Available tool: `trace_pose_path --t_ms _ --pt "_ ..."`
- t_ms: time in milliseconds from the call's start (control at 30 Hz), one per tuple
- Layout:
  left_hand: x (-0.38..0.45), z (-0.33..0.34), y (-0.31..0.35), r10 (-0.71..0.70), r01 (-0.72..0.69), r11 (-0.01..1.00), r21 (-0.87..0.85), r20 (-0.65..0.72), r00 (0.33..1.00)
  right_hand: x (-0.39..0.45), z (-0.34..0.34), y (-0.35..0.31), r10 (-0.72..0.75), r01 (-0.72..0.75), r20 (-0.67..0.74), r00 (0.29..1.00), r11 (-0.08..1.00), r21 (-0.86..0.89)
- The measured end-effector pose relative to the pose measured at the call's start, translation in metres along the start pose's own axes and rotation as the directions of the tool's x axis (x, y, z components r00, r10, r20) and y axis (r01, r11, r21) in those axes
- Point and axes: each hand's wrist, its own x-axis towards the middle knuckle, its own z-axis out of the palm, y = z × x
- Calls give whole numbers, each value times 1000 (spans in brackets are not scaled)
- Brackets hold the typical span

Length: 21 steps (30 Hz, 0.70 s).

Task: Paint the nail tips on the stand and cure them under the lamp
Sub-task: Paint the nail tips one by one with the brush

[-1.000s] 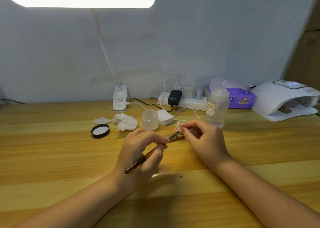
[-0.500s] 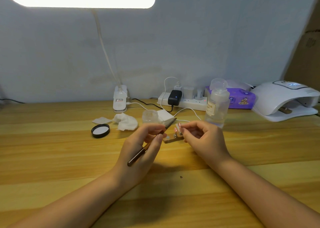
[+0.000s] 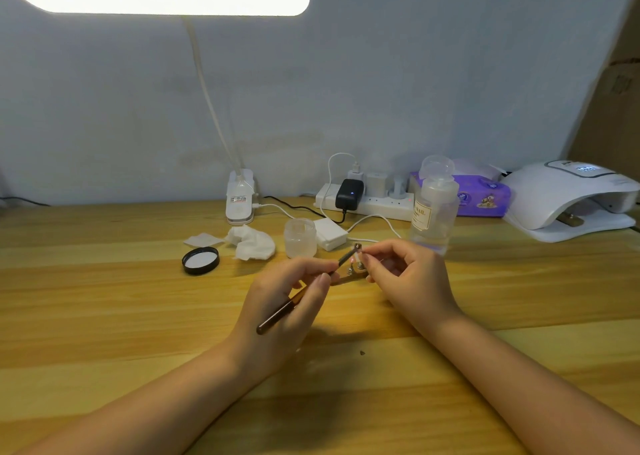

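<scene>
Head view: my left hand (image 3: 277, 302) has a pinch grip on the brush (image 3: 301, 295), bristle end up at the nail tips (image 3: 357, 252). My right hand (image 3: 405, 274) pinches the stand (image 3: 348, 276) above the counter (image 3: 104, 316). Curing lamp (image 3: 568, 198) far right.

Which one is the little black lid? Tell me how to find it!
Start at the white clip base of the desk lamp at the back of the wooden table. Come toward you past the crumpled white tissue. The lid lies flat just left of it, the only round black thing there, with a pale inside facing up.
</scene>
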Motion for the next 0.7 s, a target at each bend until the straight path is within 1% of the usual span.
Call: trace_pose_path --t_ms 133,200,300,433,567,700 --pt "-2 -1 -1 15 -15 1000 -20 -23 1000 0 0 0 4 -4 -6 1000 1000 -1" --pt "-2 0 -2 -2 1 1000 -23 -41 999 0 1 0 -4 4 5 1000 1000 -1" --pt "-1 1 -1 -37 36 999 -19 -24 999 -1 1 1 -15 15 20 1000 1000 2" --pt "-2 -1 1 -1 0 999 -43 -13 1000 0 1 1 -11 11 17 1000 1000 2" --pt "-2 -2 0 -55 52 992 -111 -25 998 -1 1 1 -15 14 42 999 1000 26" --pt "-1 -1 -3 -99 96 990 -105 -27 995 0 1 2 -9 5 70 997 998 57"
